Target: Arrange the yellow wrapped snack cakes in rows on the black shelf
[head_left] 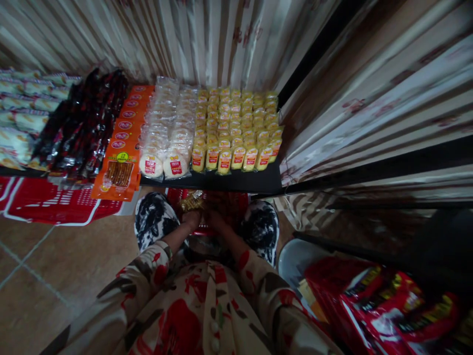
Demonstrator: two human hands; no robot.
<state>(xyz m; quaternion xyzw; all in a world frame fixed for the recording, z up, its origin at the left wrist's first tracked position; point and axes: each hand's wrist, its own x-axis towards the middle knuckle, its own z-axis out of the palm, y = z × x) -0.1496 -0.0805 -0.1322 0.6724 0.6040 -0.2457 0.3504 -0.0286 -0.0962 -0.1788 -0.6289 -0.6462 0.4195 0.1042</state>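
Both my hands reach down between my knees into a red basket [242,201] beneath the shelf's front edge. My left hand [191,218] looks closed at the near side of some shiny gold-wrapped packets [191,201], with its fingertips against them. Close beside it, my right hand [215,219] points into the dark inside of the basket, its fingers lost in shadow. Reddish-brown contents there are too dim to name.
On the black shelf [254,182] above stand rows of yellow-wrapped cakes [238,158], round white crackers [176,165], orange snack packs [118,167] and dark packets [83,128]. A red basket [74,202] sits lower left. Red bags [380,301] fill a pale tub [295,259] at right.
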